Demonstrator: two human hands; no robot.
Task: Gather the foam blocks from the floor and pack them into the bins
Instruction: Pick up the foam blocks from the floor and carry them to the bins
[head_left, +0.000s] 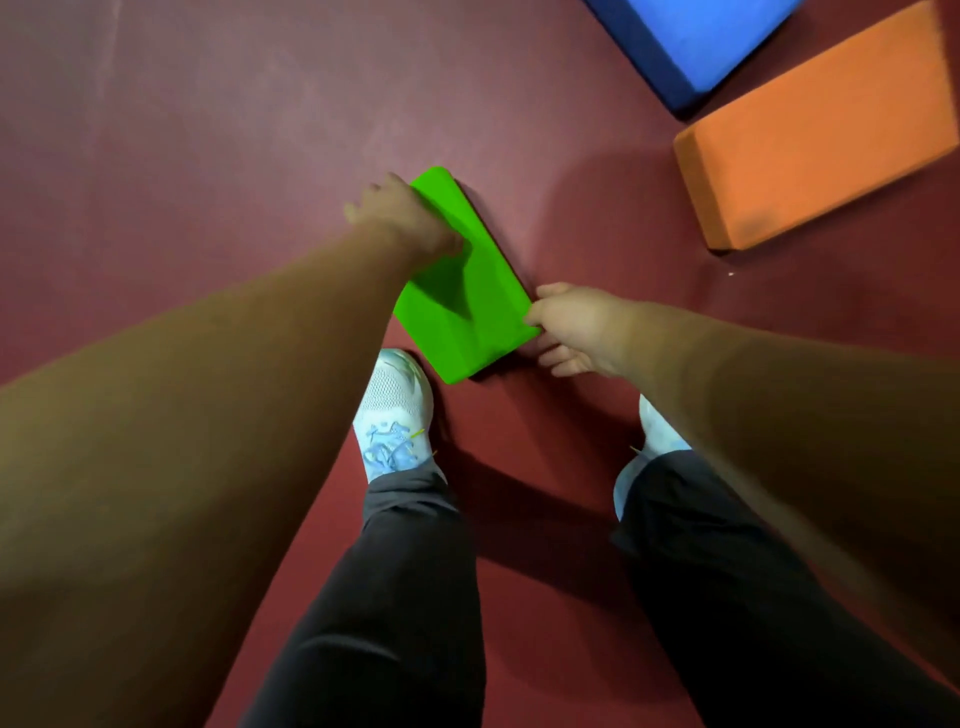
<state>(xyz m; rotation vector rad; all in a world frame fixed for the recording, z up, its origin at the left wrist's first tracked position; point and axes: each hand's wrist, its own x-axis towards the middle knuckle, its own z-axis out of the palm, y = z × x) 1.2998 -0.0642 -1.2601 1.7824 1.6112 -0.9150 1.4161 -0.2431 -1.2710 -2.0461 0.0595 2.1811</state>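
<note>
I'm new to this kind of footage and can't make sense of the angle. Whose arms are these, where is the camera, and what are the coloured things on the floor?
The camera sits on a person's head and looks down, so you see their own arms, dark trousers and white shoes from above. There is no machine here, only bare hands. The left hand rests on the far end of a green foam block, and the right hand grips its near corner. The block looks to be still on the dark red floor or just leaving it. Farther off to the right lie an orange block and a blue block, untouched. No bin is in view.
</note>
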